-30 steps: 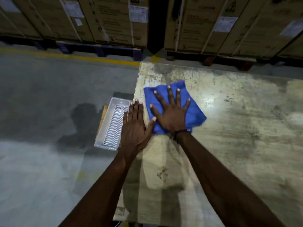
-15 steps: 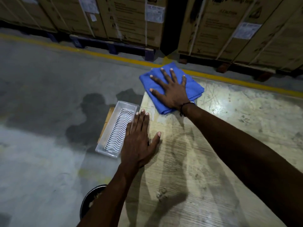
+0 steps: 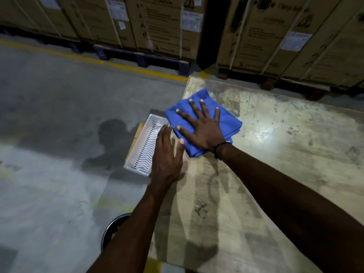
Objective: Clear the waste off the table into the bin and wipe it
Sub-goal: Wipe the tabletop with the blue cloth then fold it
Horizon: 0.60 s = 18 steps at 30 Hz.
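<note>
On table [image 3: 275,146], far-left corner: right hand [image 3: 202,129] flat on folded blue cloth [image 3: 228,123], fingers spread, pressing down.

At 9 o'clock of that hand, left hand [image 3: 167,154] laid palm-down on table's left edge, fingers together, thumb out, gripping nothing. Just beyond that edge, at 9 o'clock, white ribbed tray [image 3: 145,146], lower than tabletop. Down at 7 o'clock, round dark bin [image 3: 112,231] on floor [image 3: 49,174], partly hidden by left forearm. Strapped cardboard boxes [image 3: 157,24] at 12 o'clock.
</note>
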Tool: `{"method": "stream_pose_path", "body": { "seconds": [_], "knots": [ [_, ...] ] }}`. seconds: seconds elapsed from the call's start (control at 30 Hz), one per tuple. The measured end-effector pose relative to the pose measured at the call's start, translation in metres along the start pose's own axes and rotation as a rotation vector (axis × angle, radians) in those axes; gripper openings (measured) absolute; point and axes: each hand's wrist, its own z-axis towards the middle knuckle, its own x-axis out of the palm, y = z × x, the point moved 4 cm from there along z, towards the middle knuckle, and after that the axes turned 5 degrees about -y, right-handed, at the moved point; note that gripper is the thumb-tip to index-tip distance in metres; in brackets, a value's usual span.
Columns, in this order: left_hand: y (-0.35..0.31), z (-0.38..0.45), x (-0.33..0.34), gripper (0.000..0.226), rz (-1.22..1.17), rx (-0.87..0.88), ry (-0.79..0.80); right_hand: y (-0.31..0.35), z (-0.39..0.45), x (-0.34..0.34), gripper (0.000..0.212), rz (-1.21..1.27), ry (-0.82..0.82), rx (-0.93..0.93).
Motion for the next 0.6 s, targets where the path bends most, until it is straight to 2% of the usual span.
{"method": "stream_pose_path", "body": {
  "seconds": [0.1,0.2,0.3,0.43,0.5,0.6],
  "knots": [
    [0.015,-0.036,-0.02,0.09,-0.087,-0.115,0.057,0.022,-0.042,-0.003,0.065,0.006,0.0,-0.032],
    [0.018,-0.083,-0.045,0.083,-0.124,-0.123,0.105,0.047,-0.091,-0.008,0.065,0.003,0.014,-0.042],
    [0.016,-0.13,-0.072,0.079,-0.159,-0.208,0.138,0.082,-0.146,-0.016,0.067,-0.003,0.019,-0.065],
    [0.016,-0.173,-0.108,0.076,-0.323,-0.332,0.037,0.131,-0.22,-0.023,0.066,-0.006,0.028,-0.093],
    [0.022,-0.191,-0.121,0.082,-0.349,-0.422,-0.014,0.156,-0.257,-0.026,0.065,-0.001,0.025,-0.136],
    [0.033,-0.213,-0.127,0.083,-0.35,-0.483,0.004,0.176,-0.293,-0.025,0.069,-0.017,0.023,-0.178]
  ]
}}
